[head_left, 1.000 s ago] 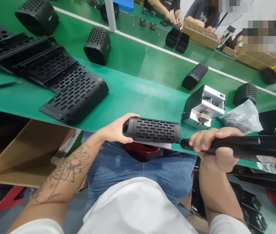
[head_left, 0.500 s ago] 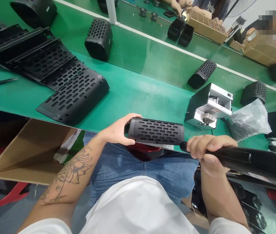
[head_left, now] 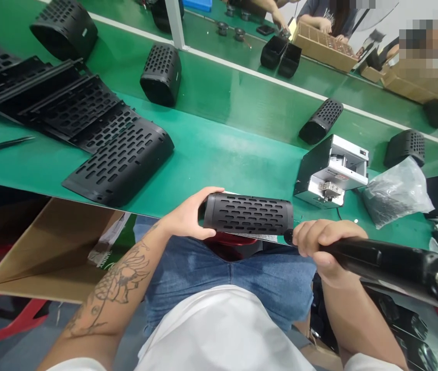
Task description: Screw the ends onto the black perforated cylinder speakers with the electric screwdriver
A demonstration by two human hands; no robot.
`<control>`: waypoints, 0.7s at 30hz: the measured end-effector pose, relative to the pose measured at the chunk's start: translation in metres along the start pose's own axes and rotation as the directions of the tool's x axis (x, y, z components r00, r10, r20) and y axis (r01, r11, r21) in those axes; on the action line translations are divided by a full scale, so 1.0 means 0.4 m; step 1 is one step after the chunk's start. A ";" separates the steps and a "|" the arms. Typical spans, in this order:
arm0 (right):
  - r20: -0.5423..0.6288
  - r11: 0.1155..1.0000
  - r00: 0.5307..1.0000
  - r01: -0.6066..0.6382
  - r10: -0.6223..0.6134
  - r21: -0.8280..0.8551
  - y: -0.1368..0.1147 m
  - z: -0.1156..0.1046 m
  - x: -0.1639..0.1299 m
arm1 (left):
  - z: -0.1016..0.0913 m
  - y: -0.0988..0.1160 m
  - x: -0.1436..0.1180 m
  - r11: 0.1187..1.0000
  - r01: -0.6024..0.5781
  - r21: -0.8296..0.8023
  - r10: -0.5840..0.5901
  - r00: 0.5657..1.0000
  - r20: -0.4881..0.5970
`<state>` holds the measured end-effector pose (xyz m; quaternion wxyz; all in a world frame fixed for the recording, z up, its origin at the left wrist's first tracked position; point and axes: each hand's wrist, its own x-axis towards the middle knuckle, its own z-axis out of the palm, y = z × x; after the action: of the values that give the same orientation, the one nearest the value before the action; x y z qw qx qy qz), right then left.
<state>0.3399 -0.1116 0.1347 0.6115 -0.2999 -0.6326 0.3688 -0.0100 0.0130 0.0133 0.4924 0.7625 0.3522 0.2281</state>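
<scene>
The tip of the black power tool (head_left: 389,260) is hidden between the right hand (head_left: 325,245) and the perforated black housing (head_left: 248,214). The tool's rear is cut by the right edge. The left hand (head_left: 186,219) covers the housing's left end. Faces far beyond the hands are blurred.

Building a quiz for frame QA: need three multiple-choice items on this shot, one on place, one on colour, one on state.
1. Where is the perforated black housing that the left hand holds?
A. at the near edge of the bench
B. inside the cardboard box
C. on the far belt

2. What colour is the bench surface?
A. grey
B. green
C. blue

3. What is the right hand doing?
A. resting open on the bench
B. gripping the black electric screwdriver
C. holding the plastic bag

Key: 1 A, it lies along the near edge; 2 B, the mat is green; 3 B, fingers wrap the tool's barrel.
</scene>
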 end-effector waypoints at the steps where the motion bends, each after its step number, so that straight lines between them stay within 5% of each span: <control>1: -0.029 1.000 1.000 -0.009 0.009 0.008 -0.006 -0.003 0.004 | 0.003 -0.001 -0.002 1.000 -0.002 -0.003 0.002 1.000 -0.008; 5: -0.252 0.997 0.966 0.039 -0.054 -0.064 -0.026 -0.079 0.057 | 0.018 -0.006 -0.003 1.000 0.005 0.003 -0.004 0.999 -0.036; 8: -0.523 0.939 0.826 0.022 -0.211 -0.343 -0.002 -0.185 0.119 | 0.031 -0.011 0.002 1.000 0.005 0.005 -0.005 0.999 -0.052; 11: -0.630 0.861 0.697 -0.037 -0.341 -0.507 0.058 -0.277 0.158 | 0.047 -0.016 0.006 1.000 -0.005 -0.031 0.004 0.998 -0.059; 16: -0.647 0.887 0.702 -0.045 -0.299 -0.459 0.118 -0.320 0.146 | 0.076 -0.027 0.000 0.994 -0.059 -0.093 0.051 0.996 -0.079; 21: -0.643 0.923 0.736 -0.063 -0.214 -0.379 0.032 -0.258 0.105 | 0.099 -0.038 -0.003 0.990 -0.120 -0.069 0.112 0.988 -0.110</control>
<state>0.4386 -0.0595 0.1452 0.7439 -0.4974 -0.4389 0.0812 0.0121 -0.0072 -0.0171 0.4875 0.7494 0.3239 0.3095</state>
